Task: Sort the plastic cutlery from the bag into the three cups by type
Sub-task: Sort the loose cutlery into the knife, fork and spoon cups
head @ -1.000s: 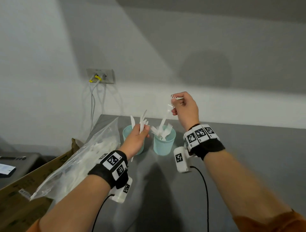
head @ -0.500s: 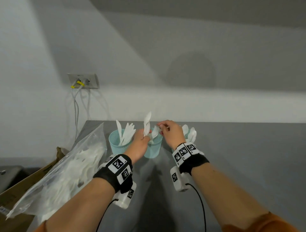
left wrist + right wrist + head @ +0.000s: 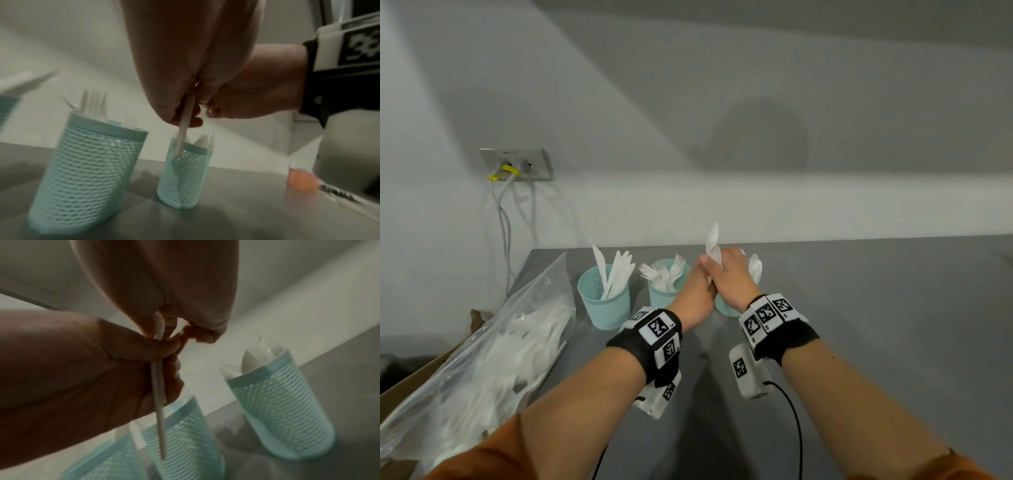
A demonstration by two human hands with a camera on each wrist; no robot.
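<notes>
Three teal mesh cups stand in a row on the grey table (image 3: 876, 325): the knife cup (image 3: 604, 305), the fork cup (image 3: 662, 294) and the spoon cup (image 3: 724, 310), which is largely hidden behind my hands. My left hand (image 3: 693, 294) grips white plastic spoons (image 3: 713, 245) upright by their handles (image 3: 158, 402), between the fork cup and the spoon cup. My right hand (image 3: 729, 275) is pressed against it and pinches the spoons higher up. In the left wrist view the handle (image 3: 186, 123) hangs just above the spoon cup (image 3: 185, 175).
A clear plastic bag (image 3: 482, 359) full of white cutlery lies at the table's left edge, over a cardboard box (image 3: 410, 383). Behind it, cables hang from a wall socket (image 3: 517, 164). The wall runs close behind the cups.
My right hand lowered the fork it held into the fork cup, let go, then moved over to the spoons in my left hand. Both hands have shifted right toward the spoon cup.
</notes>
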